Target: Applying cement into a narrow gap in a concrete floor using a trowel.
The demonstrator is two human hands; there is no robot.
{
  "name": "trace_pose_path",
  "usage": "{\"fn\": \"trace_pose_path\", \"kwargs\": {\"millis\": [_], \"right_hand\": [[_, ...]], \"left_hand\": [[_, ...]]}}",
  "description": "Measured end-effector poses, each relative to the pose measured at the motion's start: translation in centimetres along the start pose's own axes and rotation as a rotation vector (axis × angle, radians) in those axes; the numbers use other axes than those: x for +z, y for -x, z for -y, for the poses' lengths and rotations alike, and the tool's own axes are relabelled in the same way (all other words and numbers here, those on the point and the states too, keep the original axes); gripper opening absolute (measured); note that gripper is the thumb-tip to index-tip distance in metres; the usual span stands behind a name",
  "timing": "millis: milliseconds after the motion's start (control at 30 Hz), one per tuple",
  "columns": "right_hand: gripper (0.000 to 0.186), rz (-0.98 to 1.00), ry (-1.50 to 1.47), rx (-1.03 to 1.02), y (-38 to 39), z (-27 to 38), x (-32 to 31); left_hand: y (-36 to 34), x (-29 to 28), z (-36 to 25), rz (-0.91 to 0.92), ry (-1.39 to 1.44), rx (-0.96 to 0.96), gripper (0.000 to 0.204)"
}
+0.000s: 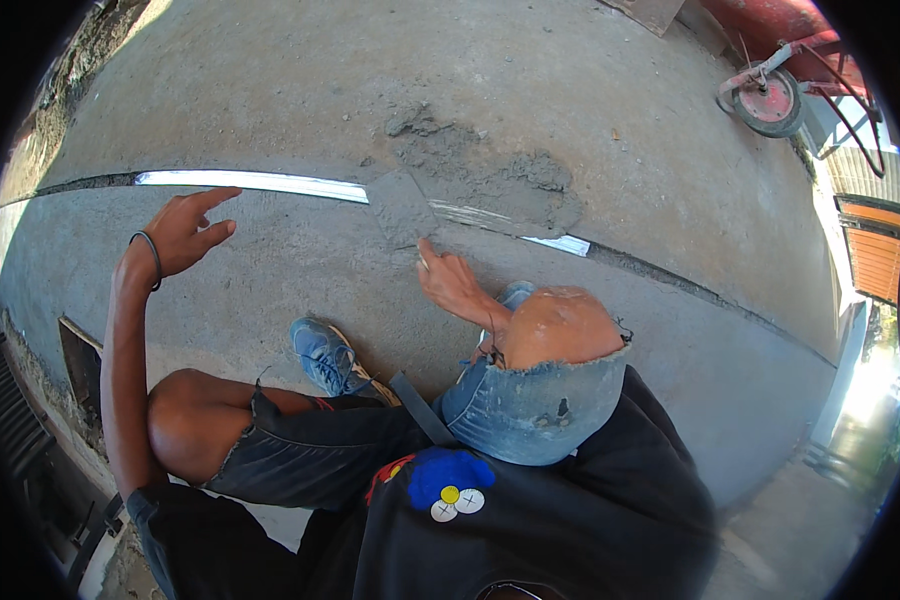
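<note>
while the person crouches with a blue shoe [322, 355] planted close by, the right hand [450, 285] grips a trowel [402, 207] pressed flat on wet mortar [490, 175] over the metal strip [255, 182]. the left hand [185, 232] hangs open, holding nothing. a heavy push could smear mortar along the shiny strip or drag it out of the joint.

Grey mortar pile [490, 170] at twelve o'clock, a red-wheeled wheelbarrow [775, 95] at two, a blue shoe [322, 355] at centre.

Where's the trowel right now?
In the head view, the trowel lies flat near centre, on the metal strip set into the concrete, just above the right hand and beside the mortar pile.
</note>
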State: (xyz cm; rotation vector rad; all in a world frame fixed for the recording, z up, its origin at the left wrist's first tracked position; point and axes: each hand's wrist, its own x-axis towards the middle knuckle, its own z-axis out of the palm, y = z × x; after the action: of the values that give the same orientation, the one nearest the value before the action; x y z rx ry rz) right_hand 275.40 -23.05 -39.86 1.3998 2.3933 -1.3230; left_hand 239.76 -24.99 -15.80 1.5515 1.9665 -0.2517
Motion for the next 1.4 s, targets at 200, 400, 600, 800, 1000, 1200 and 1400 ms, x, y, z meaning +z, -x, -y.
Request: {"fn": "trace_pose_path", "kwargs": {"millis": [200, 400, 600, 800, 1000, 1200, 1400], "right_hand": [[0.047, 0.027, 0.027, -0.148, -2.5, 1.2, -1.1], [0.052, -0.139, 0.171, 0.502, 6.5, -6.6, -8.4], [0.048, -0.469, 0.048, 0.413, 12.3, -6.1, -12.9], [0.042, -0.147, -0.141, 0.347, 13.6, -3.5, -23.7], [0.039, -0.390, -0.038, 0.572, 10.8, -3.1, -12.1], [0.035, -0.548, -0.136, 0.583, 4.4, 0.6, 2.7], [0.032, -0.309, -0.223, 0.160, 0.4, 5.3, 2.2]], "left_hand": [[1.2, -0.1, 0.4, -0.014, -0.027, -0.035, 0.049], [0.8, 0.1, 1.7, 0.007, 0.013, -0.044, 0.049], [0.3, -2.3, -2.7, -0.053, -0.081, 0.161, 0.049], [2.4, -5.6, -13.7, -0.554, -0.240, 0.777, 0.044], [-5.7, -4.4, -19.4, -0.940, 0.479, 0.619, 0.032], [-12.1, -2.2, -15.2, -0.906, 0.297, 0.497, 0.036], [-12.8, -0.8, -17.4, -0.861, 0.239, 0.592, 0.038]]}}
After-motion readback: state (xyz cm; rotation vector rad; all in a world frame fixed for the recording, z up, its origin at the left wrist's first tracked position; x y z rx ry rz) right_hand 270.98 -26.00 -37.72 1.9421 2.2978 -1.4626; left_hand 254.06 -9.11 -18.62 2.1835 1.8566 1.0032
